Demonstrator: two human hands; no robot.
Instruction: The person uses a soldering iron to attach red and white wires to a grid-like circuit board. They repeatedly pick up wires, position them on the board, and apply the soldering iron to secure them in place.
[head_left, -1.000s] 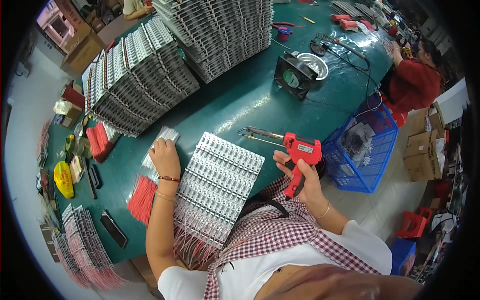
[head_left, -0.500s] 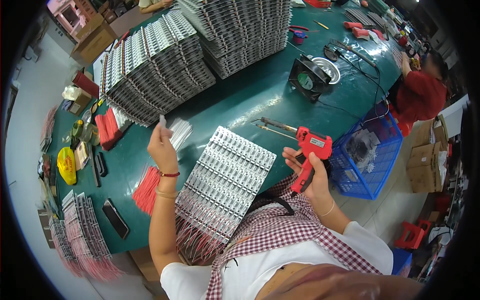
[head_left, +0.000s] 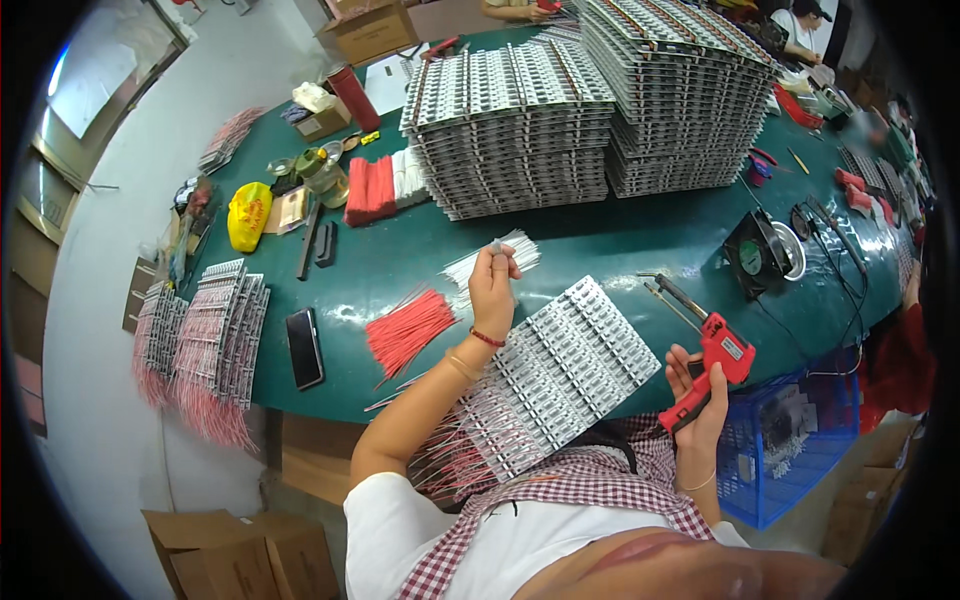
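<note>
My right hand is wrapped round the handle of a red soldering gun, its long metal tip pointing up and left. My left hand is raised with the fingers pinched together, just over the near edge of a bundle of white wires. Something pale grey shows at its fingertips, too small to name. Between my forearms a panel of grey-white circuit boards lies tilted at the table's front edge. Red and white wires hang from its lower left side. A bundle of red wires lies left of my left forearm.
Tall stacks of panels stand at the back of the green table. A black fan sits at the right, above a blue basket. A phone and wired panels lie left. Other people work farther off.
The view has swung left, so everything sits farther right in it. My left hand stays pinched near the white wires; my right hand keeps hold of the soldering gun.
</note>
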